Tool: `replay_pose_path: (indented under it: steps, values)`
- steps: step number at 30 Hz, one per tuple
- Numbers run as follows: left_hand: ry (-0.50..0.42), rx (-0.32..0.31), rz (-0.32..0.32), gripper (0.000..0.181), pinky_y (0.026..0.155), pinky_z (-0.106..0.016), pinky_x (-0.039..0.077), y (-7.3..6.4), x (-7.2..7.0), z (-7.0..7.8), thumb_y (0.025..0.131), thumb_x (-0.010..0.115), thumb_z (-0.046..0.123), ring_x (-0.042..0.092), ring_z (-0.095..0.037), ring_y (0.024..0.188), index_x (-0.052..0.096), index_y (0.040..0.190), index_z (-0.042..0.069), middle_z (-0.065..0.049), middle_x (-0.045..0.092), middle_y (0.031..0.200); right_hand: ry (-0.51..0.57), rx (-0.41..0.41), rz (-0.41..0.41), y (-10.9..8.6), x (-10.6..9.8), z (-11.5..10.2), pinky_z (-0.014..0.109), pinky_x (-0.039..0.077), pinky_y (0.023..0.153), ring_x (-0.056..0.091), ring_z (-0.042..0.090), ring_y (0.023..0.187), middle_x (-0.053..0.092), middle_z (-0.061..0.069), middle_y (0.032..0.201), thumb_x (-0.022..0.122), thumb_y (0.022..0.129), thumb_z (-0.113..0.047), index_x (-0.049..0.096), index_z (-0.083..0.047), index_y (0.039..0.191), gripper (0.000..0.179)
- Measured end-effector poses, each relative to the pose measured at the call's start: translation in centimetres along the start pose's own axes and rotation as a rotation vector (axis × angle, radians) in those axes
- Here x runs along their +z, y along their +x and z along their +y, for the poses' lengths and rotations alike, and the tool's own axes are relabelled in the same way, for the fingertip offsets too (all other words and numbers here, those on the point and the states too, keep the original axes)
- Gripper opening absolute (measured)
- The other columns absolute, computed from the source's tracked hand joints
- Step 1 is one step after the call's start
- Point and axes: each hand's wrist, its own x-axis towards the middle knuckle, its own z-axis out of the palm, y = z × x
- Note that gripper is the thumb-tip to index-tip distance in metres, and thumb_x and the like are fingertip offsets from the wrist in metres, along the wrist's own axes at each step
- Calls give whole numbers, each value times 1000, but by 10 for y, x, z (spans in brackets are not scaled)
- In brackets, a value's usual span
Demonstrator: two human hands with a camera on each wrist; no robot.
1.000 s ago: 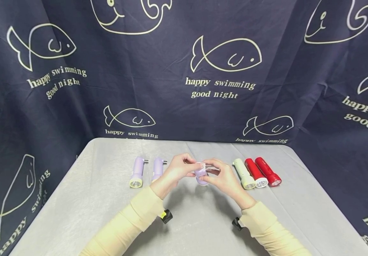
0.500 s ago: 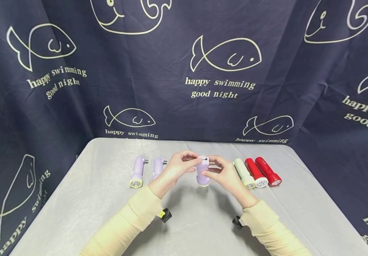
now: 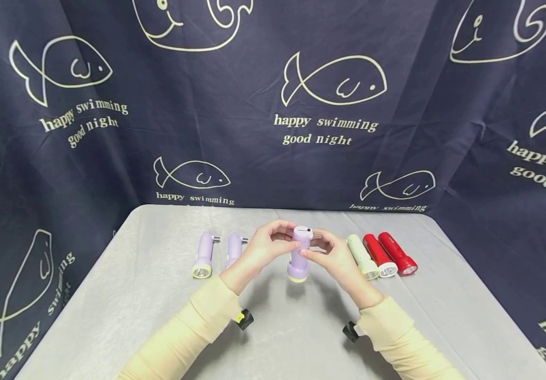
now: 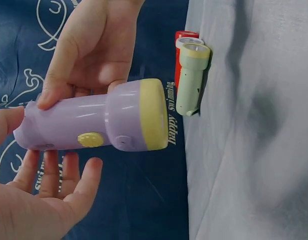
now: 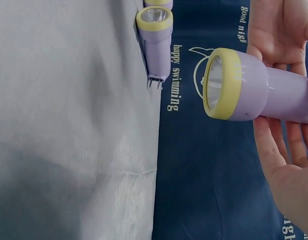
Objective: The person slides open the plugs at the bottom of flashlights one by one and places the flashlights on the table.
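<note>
A lavender flashlight [image 3: 299, 256] with a yellow head ring is held between both hands above the table, lens end down and two plug prongs sticking out to the right near its top. My left hand [image 3: 268, 252] pinches its upper left side with thumb and fingers. From the right, my right hand [image 3: 336, 259] holds the body, thumb on the near side and fingers by the prongs. In the left wrist view a yellow button [image 4: 90, 139] shows on the flashlight's side. The right wrist view shows its clear lens [image 5: 214, 86], unlit.
Two more lavender flashlights, one at the far left [image 3: 203, 256] and one partly behind the left wrist [image 3: 234, 249], lie on the grey table [image 3: 296, 338]. At right lie a pale green flashlight [image 3: 362, 256] and two red ones [image 3: 379, 254]. A printed dark blue curtain [image 3: 254, 132] hangs behind.
The held flashlight has swung from being seen nearly end-on to hanging lens-down, its body now in fuller view. Both hands have risen slightly with it; the other flashlights stay put.
</note>
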Motion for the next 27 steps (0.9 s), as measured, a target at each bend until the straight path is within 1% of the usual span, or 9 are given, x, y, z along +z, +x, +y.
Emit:
replay_pose_path:
  steps: [6,8,13,17,20,27]
  values:
    - [-17,22,12,42,82,-27,51,-1,2,-5,78,75,6,62,-17,93,61,117,8,-10,65,107,11,21,17,0,2,-1,27,52,84,62,13,94,66,8,104,76,78,-9,62,-1,114,39]
    - [-15,27,18,42,81,-27,51,-1,3,-5,78,75,6,62,-19,94,60,118,7,-11,65,109,28,25,20,-1,3,-1,28,51,84,62,13,94,65,8,105,76,78,-9,62,-1,114,39]
    - [-23,38,24,42,81,-28,51,-1,4,-6,79,74,5,61,-21,94,60,118,6,-14,64,110,63,37,16,-1,4,-1,24,50,84,61,12,95,65,7,106,75,79,-8,60,2,116,41]
    - [-31,34,27,42,81,-28,51,-1,4,-6,79,73,5,61,-21,93,60,118,7,-13,63,110,55,58,14,-1,5,-1,22,50,83,61,12,95,65,2,104,75,79,-10,60,-1,117,42]
    - [-36,33,30,42,81,-27,51,-1,4,-7,79,73,4,61,-21,93,60,118,6,-14,63,111,41,71,18,-1,6,-2,21,50,82,61,12,94,65,0,104,76,79,-11,61,-2,117,43]
    - [-49,32,53,43,79,-27,51,0,5,-8,79,73,3,60,-23,93,59,119,4,-16,62,112,71,66,8,-1,7,-2,21,49,83,60,12,95,64,1,105,74,80,-9,59,1,117,41]
